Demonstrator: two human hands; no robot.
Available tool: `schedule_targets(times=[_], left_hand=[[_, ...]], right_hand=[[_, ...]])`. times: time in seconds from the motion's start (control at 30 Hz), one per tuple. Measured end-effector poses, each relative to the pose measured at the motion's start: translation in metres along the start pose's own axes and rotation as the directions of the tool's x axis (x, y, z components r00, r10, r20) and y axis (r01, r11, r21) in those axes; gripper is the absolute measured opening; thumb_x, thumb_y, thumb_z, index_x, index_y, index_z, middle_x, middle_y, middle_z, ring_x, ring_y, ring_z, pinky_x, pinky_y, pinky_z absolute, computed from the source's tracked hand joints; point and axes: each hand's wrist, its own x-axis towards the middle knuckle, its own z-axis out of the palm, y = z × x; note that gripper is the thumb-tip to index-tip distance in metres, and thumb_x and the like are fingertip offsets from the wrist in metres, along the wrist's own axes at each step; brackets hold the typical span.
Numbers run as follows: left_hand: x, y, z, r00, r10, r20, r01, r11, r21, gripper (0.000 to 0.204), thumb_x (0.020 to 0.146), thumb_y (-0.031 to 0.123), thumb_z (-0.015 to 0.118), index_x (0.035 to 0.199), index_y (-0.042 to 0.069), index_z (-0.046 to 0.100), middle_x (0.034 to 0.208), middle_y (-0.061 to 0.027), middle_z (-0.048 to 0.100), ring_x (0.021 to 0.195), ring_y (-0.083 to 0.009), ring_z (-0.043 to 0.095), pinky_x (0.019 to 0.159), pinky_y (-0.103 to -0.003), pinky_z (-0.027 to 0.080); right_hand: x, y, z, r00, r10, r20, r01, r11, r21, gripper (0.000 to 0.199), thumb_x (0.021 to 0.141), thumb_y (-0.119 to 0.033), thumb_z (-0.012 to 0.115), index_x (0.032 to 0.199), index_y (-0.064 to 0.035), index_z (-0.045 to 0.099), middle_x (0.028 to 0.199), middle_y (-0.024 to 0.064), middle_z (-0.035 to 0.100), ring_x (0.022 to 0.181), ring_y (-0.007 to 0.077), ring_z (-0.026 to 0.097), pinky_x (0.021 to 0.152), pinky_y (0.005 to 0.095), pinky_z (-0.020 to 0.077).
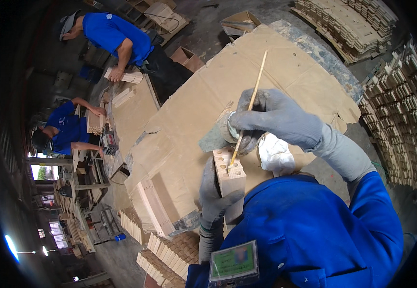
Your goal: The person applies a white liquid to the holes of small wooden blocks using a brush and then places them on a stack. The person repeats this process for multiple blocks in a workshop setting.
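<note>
My left hand, in a grey glove, grips a pale wooden block with several round holes in its top face. My right hand, also in a grey glove, holds a thin wooden stick slanted downward, its lower tip in one of the block's holes. The same hand also clasps a small round container against the palm. A white rag lies just beside the block. All of this sits over a workbench covered in brown cardboard.
Stacks of similar wooden pieces stand at the right, the top right and below the bench. Two other people in blue shirts handle wooden blocks at the left. A cardboard box lies beyond the bench.
</note>
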Motion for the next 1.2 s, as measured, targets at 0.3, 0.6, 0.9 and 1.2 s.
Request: schedule_targets(times=[0.3, 0.6, 0.9, 1.2], left_hand=[[0.000, 0.005, 0.007, 0.997, -0.080, 0.008, 0.081, 0.992, -0.102, 0.081, 0.061, 0.013, 0.078, 0.130, 0.000, 0.038, 0.113, -0.0094, 0.055, 0.103, -0.0180, 0.054, 0.091, -0.031, 0.044], [0.002, 0.014, 0.008, 0.996, -0.085, 0.037, 0.089, 0.988, -0.127, 0.077, 0.062, 0.012, 0.078, 0.128, 0.000, 0.039, 0.111, -0.0094, 0.056, 0.100, -0.0178, 0.055, 0.089, -0.031, 0.045], [-0.004, 0.008, -0.007, 0.998, 0.036, -0.044, -0.035, 0.999, 0.021, 0.075, 0.060, 0.018, 0.080, 0.124, 0.000, 0.045, 0.113, -0.0123, 0.054, 0.102, -0.0228, 0.055, 0.088, -0.034, 0.045], [-0.019, 0.004, -0.034, 0.955, 0.181, -0.237, -0.004, 0.803, 0.596, 0.100, 0.053, 0.024, 0.085, 0.131, -0.007, 0.029, 0.115, -0.0167, 0.051, 0.108, -0.0337, 0.046, 0.094, -0.041, 0.039]], right_hand=[[-0.005, -0.011, 0.009, 0.989, 0.039, 0.140, -0.013, 0.983, -0.181, 0.024, 0.083, -0.014, 0.066, 0.099, 0.0018, 0.057, 0.085, 0.0072, 0.063, 0.077, 0.0118, 0.062, 0.069, 0.0249, 0.0516], [-0.005, -0.015, 0.008, 0.990, 0.013, 0.138, 0.016, 0.977, -0.211, 0.020, 0.085, -0.010, 0.064, 0.101, 0.0003, 0.057, 0.090, 0.0055, 0.061, 0.080, 0.0114, 0.060, 0.072, 0.0256, 0.0517], [-0.002, -0.016, 0.007, 0.988, -0.146, 0.046, 0.148, 0.988, -0.054, 0.023, 0.083, -0.016, 0.065, 0.096, 0.0011, 0.057, 0.083, 0.0090, 0.063, 0.076, 0.0128, 0.063, 0.068, 0.0255, 0.0524], [0.001, -0.012, -0.005, 0.959, -0.190, -0.212, 0.211, 0.974, 0.082, 0.022, 0.083, -0.012, 0.064, 0.098, 0.0021, 0.055, 0.086, 0.0114, 0.062, 0.076, 0.0182, 0.065, 0.068, 0.0284, 0.0569]])
